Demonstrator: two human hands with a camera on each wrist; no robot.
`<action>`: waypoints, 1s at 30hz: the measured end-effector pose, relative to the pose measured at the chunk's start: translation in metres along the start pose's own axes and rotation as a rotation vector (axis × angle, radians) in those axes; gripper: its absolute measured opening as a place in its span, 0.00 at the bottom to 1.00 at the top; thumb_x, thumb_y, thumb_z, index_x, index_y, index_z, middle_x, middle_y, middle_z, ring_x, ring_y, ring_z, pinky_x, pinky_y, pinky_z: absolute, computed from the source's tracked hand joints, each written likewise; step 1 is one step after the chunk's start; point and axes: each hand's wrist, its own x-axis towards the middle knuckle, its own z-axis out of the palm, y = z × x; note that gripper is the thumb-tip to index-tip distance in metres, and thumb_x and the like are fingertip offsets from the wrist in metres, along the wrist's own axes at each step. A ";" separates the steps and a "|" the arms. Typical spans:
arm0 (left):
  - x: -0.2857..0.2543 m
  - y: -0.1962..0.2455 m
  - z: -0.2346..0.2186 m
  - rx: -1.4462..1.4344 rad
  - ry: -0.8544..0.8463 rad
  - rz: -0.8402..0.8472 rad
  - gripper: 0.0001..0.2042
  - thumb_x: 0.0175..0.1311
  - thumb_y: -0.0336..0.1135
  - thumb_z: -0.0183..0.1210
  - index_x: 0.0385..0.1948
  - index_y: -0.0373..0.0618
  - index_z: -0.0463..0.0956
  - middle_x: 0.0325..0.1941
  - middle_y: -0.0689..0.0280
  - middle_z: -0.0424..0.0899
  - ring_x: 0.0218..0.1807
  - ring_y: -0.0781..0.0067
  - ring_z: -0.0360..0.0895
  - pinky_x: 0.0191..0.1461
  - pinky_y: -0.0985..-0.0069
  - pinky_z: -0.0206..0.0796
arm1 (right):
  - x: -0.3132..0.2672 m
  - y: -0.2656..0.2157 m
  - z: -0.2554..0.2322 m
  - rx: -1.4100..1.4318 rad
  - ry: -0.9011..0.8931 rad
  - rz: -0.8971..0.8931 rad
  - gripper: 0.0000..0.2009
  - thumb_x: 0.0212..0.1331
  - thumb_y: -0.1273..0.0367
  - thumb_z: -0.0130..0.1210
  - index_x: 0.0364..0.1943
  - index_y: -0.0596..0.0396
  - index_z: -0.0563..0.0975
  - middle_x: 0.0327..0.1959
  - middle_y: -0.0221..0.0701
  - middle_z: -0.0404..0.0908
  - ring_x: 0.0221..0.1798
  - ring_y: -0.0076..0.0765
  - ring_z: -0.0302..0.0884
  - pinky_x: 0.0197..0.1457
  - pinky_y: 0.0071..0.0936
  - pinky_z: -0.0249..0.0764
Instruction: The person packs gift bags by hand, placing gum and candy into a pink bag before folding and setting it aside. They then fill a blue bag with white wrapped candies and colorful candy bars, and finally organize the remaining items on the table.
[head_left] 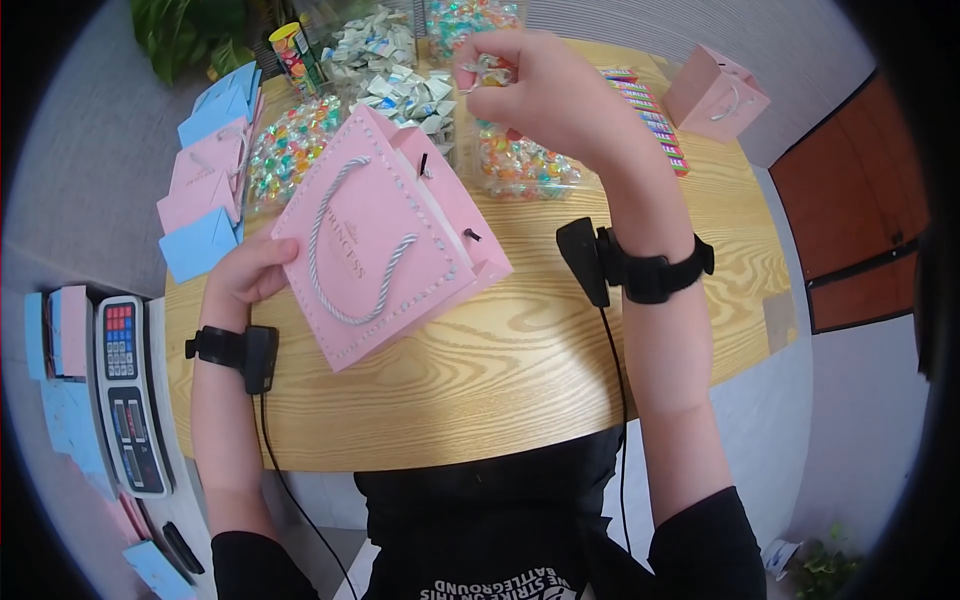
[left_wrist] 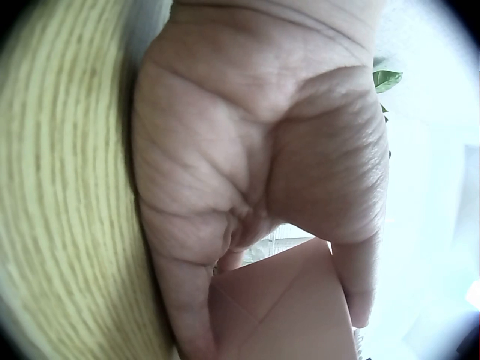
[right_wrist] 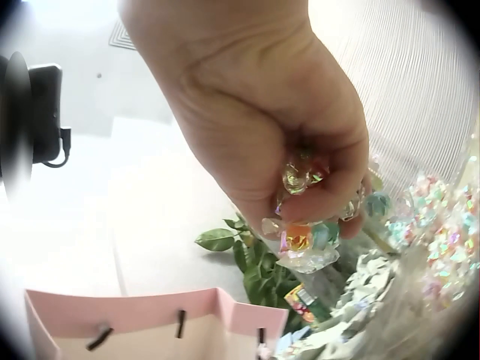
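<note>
My left hand (head_left: 258, 270) grips a pink paper gift bag (head_left: 385, 250) by its lower left side, thumb on the printed front. The bag lies tilted, with a grey-white rope handle, and its open mouth faces right. In the left wrist view, thumb and fingers stand on either side of the pink bag (left_wrist: 289, 307). My right hand (head_left: 550, 100), raised above a clear tub of wrapped candies (head_left: 525, 165), holds several candies in shiny wrappers (right_wrist: 300, 238) in its curled fingers. In the right wrist view the bag's mouth (right_wrist: 150, 315) is below and left of that hand.
Behind the bag are colourful wrapped candies (head_left: 290, 150), a heap of silvery packets (head_left: 405, 95) and a snack canister (head_left: 293, 55). Candy sticks (head_left: 650, 120) and another pink bag (head_left: 715, 95) stand right. Blue and pink bags (head_left: 200, 240) line the left edge, near a scale (head_left: 130, 400).
</note>
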 end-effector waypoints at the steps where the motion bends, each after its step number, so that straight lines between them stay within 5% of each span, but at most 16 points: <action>1: 0.000 0.000 -0.001 -0.002 0.002 0.001 0.40 0.56 0.38 0.69 0.68 0.35 0.56 0.68 0.58 0.68 0.68 0.66 0.67 0.71 0.69 0.60 | -0.003 -0.010 0.002 0.058 -0.015 -0.035 0.07 0.53 0.70 0.57 0.36 0.55 0.78 0.19 0.23 0.71 0.22 0.17 0.69 0.26 0.20 0.67; 8: 0.001 0.000 0.000 0.009 0.001 0.005 0.41 0.55 0.38 0.70 0.69 0.35 0.56 0.68 0.58 0.68 0.68 0.65 0.67 0.70 0.68 0.60 | -0.006 -0.027 0.024 0.333 -0.219 -0.063 0.10 0.49 0.69 0.62 0.36 0.56 0.80 0.25 0.32 0.77 0.21 0.26 0.76 0.26 0.25 0.71; 15: 0.000 0.000 0.000 0.009 -0.008 0.017 0.42 0.54 0.37 0.70 0.69 0.35 0.55 0.68 0.58 0.68 0.69 0.64 0.66 0.70 0.68 0.60 | -0.003 -0.023 0.038 0.363 -0.161 -0.062 0.10 0.49 0.70 0.62 0.36 0.57 0.79 0.23 0.32 0.76 0.22 0.27 0.77 0.26 0.27 0.72; 17: 0.000 0.001 0.002 0.008 -0.009 0.014 0.42 0.54 0.37 0.70 0.69 0.35 0.55 0.68 0.57 0.68 0.69 0.64 0.66 0.71 0.67 0.60 | -0.006 -0.027 0.037 0.356 -0.166 -0.044 0.05 0.52 0.71 0.59 0.33 0.54 0.78 0.20 0.20 0.73 0.23 0.13 0.68 0.24 0.17 0.67; 27: -0.002 -0.001 -0.005 -0.063 -0.046 0.022 0.39 0.56 0.33 0.67 0.68 0.34 0.54 0.68 0.56 0.67 0.68 0.62 0.66 0.71 0.65 0.60 | -0.010 -0.037 0.045 0.380 -0.145 -0.054 0.06 0.53 0.71 0.58 0.34 0.54 0.77 0.20 0.22 0.76 0.22 0.12 0.69 0.24 0.17 0.67; 30: -0.001 -0.002 -0.007 -0.090 -0.071 0.051 0.38 0.57 0.33 0.67 0.68 0.34 0.55 0.68 0.55 0.68 0.69 0.61 0.66 0.71 0.64 0.59 | -0.007 -0.027 0.059 0.320 -0.088 -0.143 0.10 0.52 0.70 0.61 0.38 0.56 0.78 0.24 0.28 0.80 0.26 0.22 0.76 0.31 0.23 0.72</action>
